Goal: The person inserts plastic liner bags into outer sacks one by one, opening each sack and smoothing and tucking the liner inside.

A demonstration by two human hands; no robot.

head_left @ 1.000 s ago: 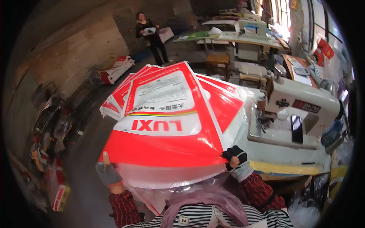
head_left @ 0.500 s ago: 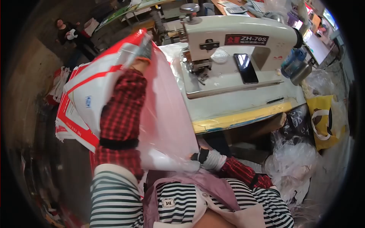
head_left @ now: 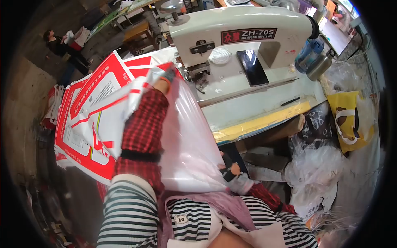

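My left hand (head_left: 166, 76), in a grey glove, is stretched far forward and closed on the top edge of a red and white plastic bag (head_left: 186, 136), close to the needle end of the sewing machine (head_left: 248, 33). Low and to the right, my right hand (head_left: 231, 171), in a dark half-finger glove, pinches the bag's near corner. Between both hands the translucent whitish liner side of the bag is spread. Left of my left arm lies a stack of printed red and white bags (head_left: 78, 136).
A phone (head_left: 252, 68) and a pen (head_left: 290, 101) lie on the machine table, with bottles (head_left: 320, 66) at its right. Further right hang a yellow bag (head_left: 349, 120) and clear plastic (head_left: 314, 165). A person (head_left: 66, 49) stands at the back left.
The view has turned toward the machine since the earliest frame. My left hand has swung the bag's edge up and over toward the machine, turning its printed face away; my right hand still grips its corner.
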